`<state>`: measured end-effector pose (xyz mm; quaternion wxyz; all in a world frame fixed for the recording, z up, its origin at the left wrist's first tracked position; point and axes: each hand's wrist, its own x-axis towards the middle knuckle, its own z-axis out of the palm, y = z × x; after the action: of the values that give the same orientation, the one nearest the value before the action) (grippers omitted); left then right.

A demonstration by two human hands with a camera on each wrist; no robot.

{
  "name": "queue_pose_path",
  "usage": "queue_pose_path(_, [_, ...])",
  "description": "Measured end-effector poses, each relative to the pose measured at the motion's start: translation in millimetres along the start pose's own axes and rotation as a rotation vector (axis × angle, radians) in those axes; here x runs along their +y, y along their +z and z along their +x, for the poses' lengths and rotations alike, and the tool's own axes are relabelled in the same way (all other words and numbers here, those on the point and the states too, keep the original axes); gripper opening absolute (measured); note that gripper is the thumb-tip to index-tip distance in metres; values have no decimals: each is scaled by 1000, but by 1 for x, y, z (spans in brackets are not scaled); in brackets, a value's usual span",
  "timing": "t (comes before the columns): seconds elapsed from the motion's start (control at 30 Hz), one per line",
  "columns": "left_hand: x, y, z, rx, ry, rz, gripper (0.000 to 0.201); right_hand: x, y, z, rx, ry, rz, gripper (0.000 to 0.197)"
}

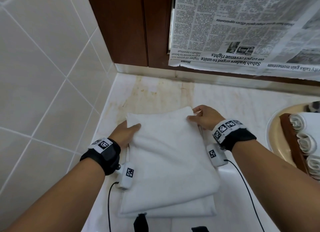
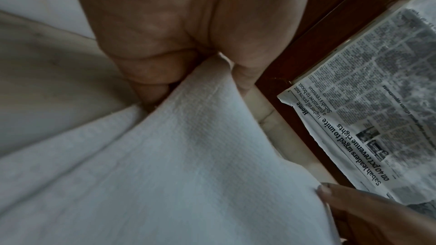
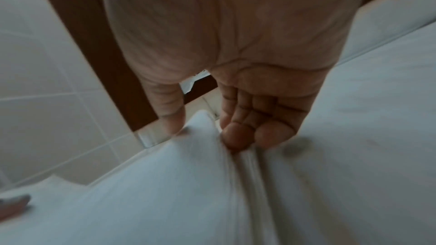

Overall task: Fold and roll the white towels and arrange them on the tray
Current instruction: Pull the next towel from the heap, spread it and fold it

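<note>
A white towel (image 1: pixel 166 155) lies half folded on the pale counter, its upper layer laid over a longer lower layer. My left hand (image 1: pixel 127 132) pinches the towel's far left corner, thumb on top and fingers underneath, and the left wrist view shows that towel (image 2: pixel 188 156) caught in the left hand (image 2: pixel 188 74). My right hand (image 1: pixel 200 116) pinches the far right corner; in the right wrist view the thumb and curled fingers of the right hand (image 3: pixel 202 133) hold the towel (image 3: pixel 188 193). A dark wooden tray (image 1: pixel 292 145) at the right carries rolled white towels (image 1: pixel 307 143).
The tray sits on a beige round basin rim (image 1: pixel 273 131) at the right edge. A tiled wall (image 1: pixel 43 75) borders the counter on the left. Behind stands a brown wooden frame (image 1: pixel 131 27) with newspaper (image 1: pixel 242 32) hanging over it. The counter (image 1: pixel 155 93) is stained near the back corner.
</note>
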<state>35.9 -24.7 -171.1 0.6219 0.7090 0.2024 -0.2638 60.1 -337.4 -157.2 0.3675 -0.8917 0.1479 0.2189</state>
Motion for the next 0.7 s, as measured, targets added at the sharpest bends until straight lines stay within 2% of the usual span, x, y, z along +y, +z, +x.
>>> queue_pose_path(0.03, [-1,-1,0,-3,20,40,21,-2,4,-3,33,-31,-62,37])
queue_pose_path(0.1, [1,-2,1,14,41,91,19,-6,10,-5,35,-39,-73,34])
queue_pose_path(0.23, [15,0,5,38,50,46,22,-14,5,-7,83,82,48,20])
queue_pose_path(0.37, [13,1,14,102,8,264,42,-6,10,-13,48,135,-59,30])
queue_pose_path(0.43, [13,2,11,111,-29,208,53,1,11,-19,67,141,18,36])
queue_pose_path(0.5, [12,1,1,108,-49,156,53,10,9,-29,91,140,141,38])
queue_pose_path(0.6, [1,-10,-24,25,-50,416,58,25,7,-57,-44,113,128,47])
queue_pose_path(0.7, [-14,-16,-47,-173,-20,651,42,40,14,-86,-172,113,-27,44])
